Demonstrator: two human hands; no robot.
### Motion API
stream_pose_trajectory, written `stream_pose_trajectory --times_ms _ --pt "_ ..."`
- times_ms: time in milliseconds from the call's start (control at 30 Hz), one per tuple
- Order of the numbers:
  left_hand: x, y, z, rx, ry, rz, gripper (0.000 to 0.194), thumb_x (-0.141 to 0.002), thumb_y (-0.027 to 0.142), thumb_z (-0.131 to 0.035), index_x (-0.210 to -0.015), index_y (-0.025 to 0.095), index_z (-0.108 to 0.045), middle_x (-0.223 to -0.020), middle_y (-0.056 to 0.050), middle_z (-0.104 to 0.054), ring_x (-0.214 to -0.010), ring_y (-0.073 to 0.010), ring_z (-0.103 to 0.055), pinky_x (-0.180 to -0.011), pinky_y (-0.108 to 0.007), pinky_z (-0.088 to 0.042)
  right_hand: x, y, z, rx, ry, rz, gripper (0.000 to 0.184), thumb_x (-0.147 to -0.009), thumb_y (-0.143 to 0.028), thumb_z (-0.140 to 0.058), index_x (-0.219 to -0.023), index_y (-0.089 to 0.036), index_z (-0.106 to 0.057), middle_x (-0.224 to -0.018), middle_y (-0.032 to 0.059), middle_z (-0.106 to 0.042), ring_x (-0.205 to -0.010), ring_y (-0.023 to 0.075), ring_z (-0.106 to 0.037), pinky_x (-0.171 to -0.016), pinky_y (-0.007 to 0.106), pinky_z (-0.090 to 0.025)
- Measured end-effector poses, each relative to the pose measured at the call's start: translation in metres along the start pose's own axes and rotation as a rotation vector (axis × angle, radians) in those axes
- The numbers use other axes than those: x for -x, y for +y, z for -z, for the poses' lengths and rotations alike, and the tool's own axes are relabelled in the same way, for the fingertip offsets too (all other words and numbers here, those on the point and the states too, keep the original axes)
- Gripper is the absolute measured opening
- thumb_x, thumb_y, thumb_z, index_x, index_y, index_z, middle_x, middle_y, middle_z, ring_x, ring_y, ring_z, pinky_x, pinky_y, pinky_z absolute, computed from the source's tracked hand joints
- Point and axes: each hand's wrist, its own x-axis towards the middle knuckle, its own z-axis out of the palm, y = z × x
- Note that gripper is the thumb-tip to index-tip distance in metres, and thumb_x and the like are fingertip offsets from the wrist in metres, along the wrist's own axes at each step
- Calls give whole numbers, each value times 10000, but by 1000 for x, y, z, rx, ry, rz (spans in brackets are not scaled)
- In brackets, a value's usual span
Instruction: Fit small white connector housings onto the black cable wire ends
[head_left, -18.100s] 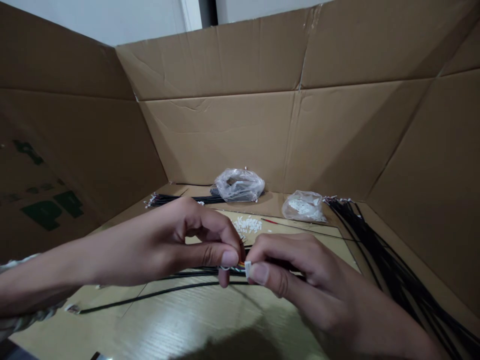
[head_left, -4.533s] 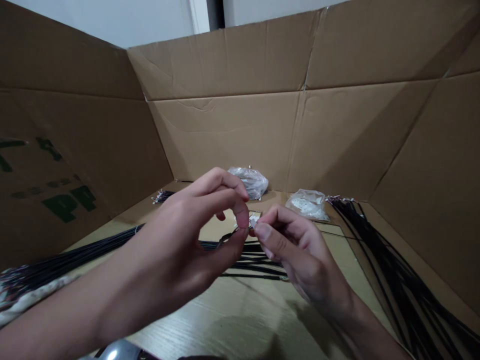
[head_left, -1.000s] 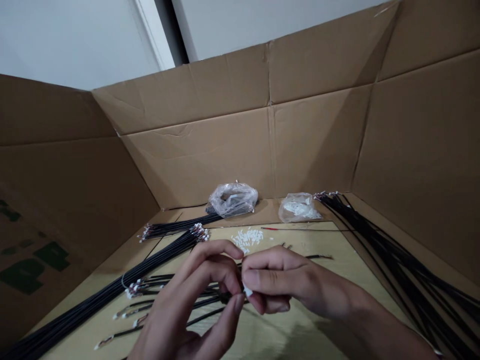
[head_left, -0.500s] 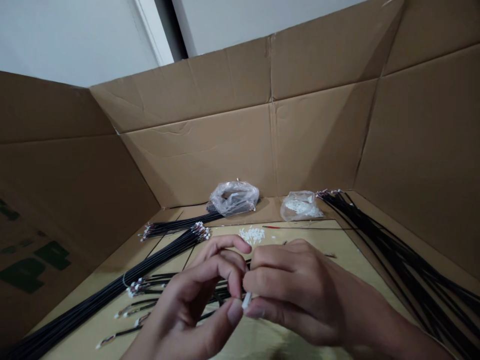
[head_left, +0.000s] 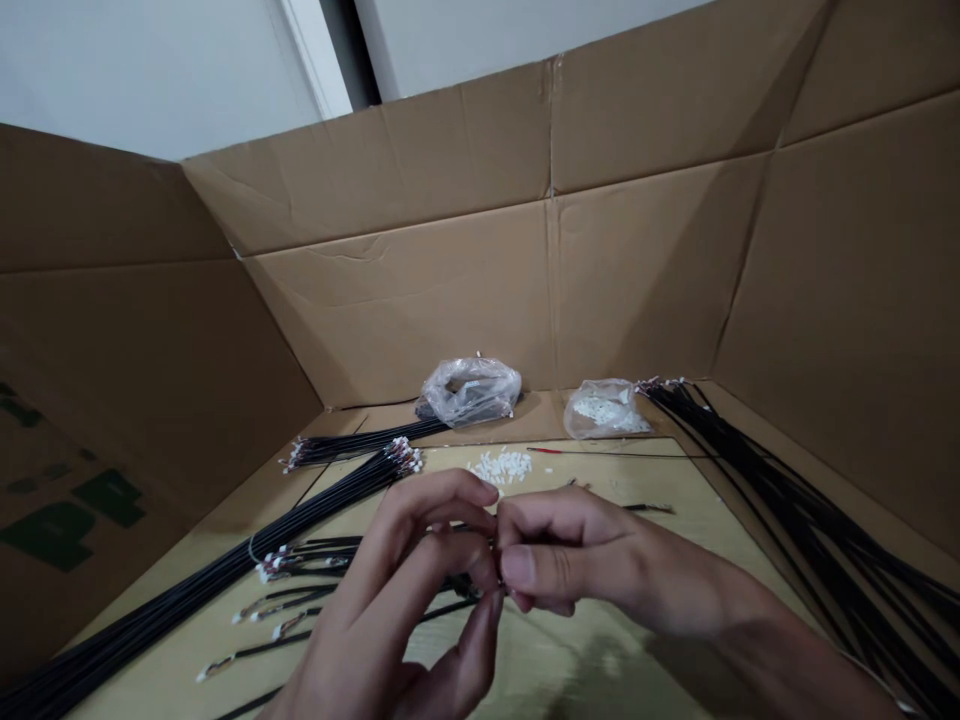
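A black cable [head_left: 460, 583], seemingly aimed rightward along its length, is pinched by the left hand [head_left: 382, 600]; its tip is hidden where the 2 hands meet. The right hand [head_left: 581, 552] is also pinched closed, its contents concealed.

Cardboard partition [head_left: 420, 310]; green print [head_left: 64, 532] at left; pale wall [head_left: 480, 40] behind

Room opens over the counter [head_left: 555, 645] just nearer than the fingers [head_left: 523, 568]; cables [head_left: 315, 510] obstruct their left, white bits [head_left: 504, 466] lie beyond, cardboard [head_left: 420, 290] farther back.
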Motion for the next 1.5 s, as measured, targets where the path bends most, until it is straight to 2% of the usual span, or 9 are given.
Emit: stream_pose_trajectory --times_ms 300,633,700,833,1000,1200,1333,1433,1500 --pt "-2 -3 4 57 1 21 215 -846 52 -577 -868 264 -606 -990 -4 -633 -933 -105 -692 -867 -117 -580 -19 33 4 -288 -130 -67 446 -812 -538 -844 -801 -162 -606 -668 -68 -528 -518 41 -345 -490 251 -189" --pt "9 -12 5 244 -57 151 190 -874 85 -638 -885 275 -625 -1018 -27 -651 -994 -165 -685 -852 -197 -614 -24 39 3 -385 -113 -103 476 -753 -536 -878 -779 -175 -569 -638 -67 -557 -466 34 -338 -461 244 -167" --pt "12 -15 1 338 -54 219 165 -893 113 -646 -867 276 -640 -1014 -27 -659 -1020 -166 -674 -876 -211 -611 -22 33 3 -282 -83 -72 446 -824 -555 -817 -795 -171 -593 -653 -61 -536 -502 51 -341 -490 255 -190" --pt "16 -20 -10 592 -1 383 131 -940 221 -687 -817 252 -654 -980 -48 -659 -1077 -184 -654 -887 -236 -604 -10 14 -3 146 56 65 387 -1007 -523 -611 -821 -184 -612 -669 -56 -466 -628 108 -392 -596 278 -294" --pt "14 -17 -16 804 -29 520 211 -943 369 -734 -798 228 -674 -1010 -60 -628 -1021 -189 -668 -862 -272 -607 7 -1 -14 598 276 173 167 -1020 -360 -613 -929 -220 -627 -755 -45 -526 -671 122 -446 -624 272 -357" --pt "18 -13 -26 978 6 623 248 -928 420 -752 -801 225 -666 -1080 -63 -619 -1079 -206 -662 -879 -276 -600 13 2 -17 911 263 357 102 -1061 -284 -573 -987 -232 -622 -879 -4 -643 -777 149 -562 -750 299 -433" --pt "25 -14 -36 1118 63 671 227 -941 408 -736 -824 225 -668 -1120 -58 -602 -1047 -203 -660 -861 -287 -608 11 5 -18 766 293 266 111 -1050 -316 -589 -1045 -221 -647 -912 9 -668 -785 143 -594 -698 285 -439" --pt "27 -13 -37 1040 75 646 234 -950 404 -728 -818 225 -656 -1068 -68 -604 -1119 -236 -619 -902 -311 -583 7 4 -18 381 318 72 87 -913 -250 -716 -923 -209 -640 -764 -41 -591 -645 97 -502 -582 228 -401" --pt "28 -12 -36 945 53 611 218 -960 393 -719 -829 230 -656 -1046 -72 -609 -1152 -251 -591 -957 -339 -551 5 2 -18 104 283 -60 219 -797 -254 -799 -876 -204 -601 -733 -42 -612 -622 93 -498 -549 209 -406"
